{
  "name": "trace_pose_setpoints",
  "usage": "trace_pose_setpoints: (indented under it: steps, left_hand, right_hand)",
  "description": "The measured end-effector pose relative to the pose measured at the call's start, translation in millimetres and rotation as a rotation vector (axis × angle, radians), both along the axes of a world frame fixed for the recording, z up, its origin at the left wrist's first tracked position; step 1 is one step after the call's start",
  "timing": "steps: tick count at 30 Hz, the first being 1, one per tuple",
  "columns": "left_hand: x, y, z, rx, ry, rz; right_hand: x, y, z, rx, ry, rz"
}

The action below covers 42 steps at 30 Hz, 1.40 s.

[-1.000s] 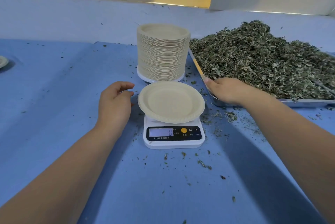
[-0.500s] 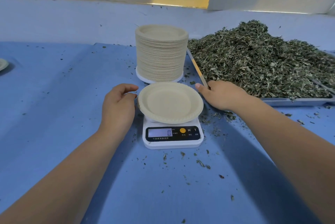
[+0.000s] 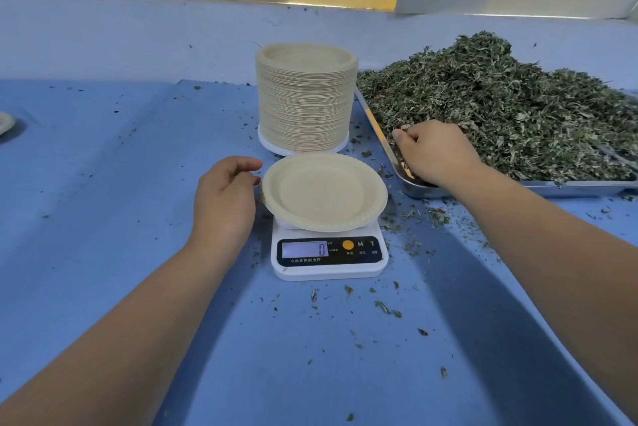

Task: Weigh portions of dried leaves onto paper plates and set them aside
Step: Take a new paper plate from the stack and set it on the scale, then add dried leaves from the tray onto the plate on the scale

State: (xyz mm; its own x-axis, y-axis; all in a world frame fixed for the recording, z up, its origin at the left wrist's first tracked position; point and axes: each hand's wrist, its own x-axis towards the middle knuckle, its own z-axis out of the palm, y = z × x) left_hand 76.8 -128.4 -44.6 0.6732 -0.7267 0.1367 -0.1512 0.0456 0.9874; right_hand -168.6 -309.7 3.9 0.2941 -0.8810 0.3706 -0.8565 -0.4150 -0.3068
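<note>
While the paper plate (image 3: 322, 190) sits on the scale (image 3: 328, 261), my left hand (image 3: 224, 199) is beside it, fingers loosely curled; my right hand (image 3: 436, 153) apparently grips dried leaves (image 3: 518, 108).

Matt paper plate (image 3: 324, 190), glossy wht plastic scale (image 3: 328, 272), shiny metal tray (image 3: 580, 185) w/ rough dried leaves (image 3: 518, 108), matt blue table cover (image 3: 103, 184).

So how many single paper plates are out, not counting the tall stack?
2: one plate on the scale, another plate at far left, cut by the frame edge. Others may be hidden.
</note>
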Motion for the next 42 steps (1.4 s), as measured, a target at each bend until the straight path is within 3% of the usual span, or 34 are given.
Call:
trace_pose_setpoints:
  steps: [8, 12, 14, 17, 21, 23, 29, 33, 36, 39, 42]
  left_hand:
    - [-13, -3, 5, -0.057, 0.051, -0.061]
    - [-18, -4, 3, -0.054, 0.041, -0.086]
    - [-18, -5, 2, -0.046, 0.019, -0.102]
    - [-17, -4, 1, -0.036, 0.010, -0.099]
    - [-19, -1, 3, -0.030, -0.041, -0.093]
    - [-21, 1, 5, -0.030, -0.046, -0.090]
    - [-21, 3, 7, -0.020, -0.076, -0.153]
    - [-26, 4, 9, -0.028, -0.070, -0.173]
    - [-27, 2, 10, -0.008, -0.051, -0.152]
    - [-25, 1, 9, 0.005, -0.046, -0.123]
    - [-26, 0, 8, 0.024, -0.059, -0.111]
  right_hand:
    - [5, 0, 17, -0.020, -0.261, 0.022]
    - [33, 16, 43, 0.128, -0.591, 0.121]
    - [50, 33, 52, 0.178, -0.606, 0.240]
    - [73, 64, 55, 0.154, -0.470, 0.407]
    - [94, 91, 39, 0.157, -0.060, 0.502]
    - [93, 97, 32, 0.187, 0.037, 0.532]
    - [57, 67, 40, 0.152, -0.295, 0.422]
    - [22, 17, 21, 0.077, -0.195, 0.139]
    - [7, -15, 9, 0.117, -0.093, 0.079]
    - [5, -38, 4, 0.106, 0.073, 0.066]
    - [10, -52, -1, 0.110, 0.488, 0.096]
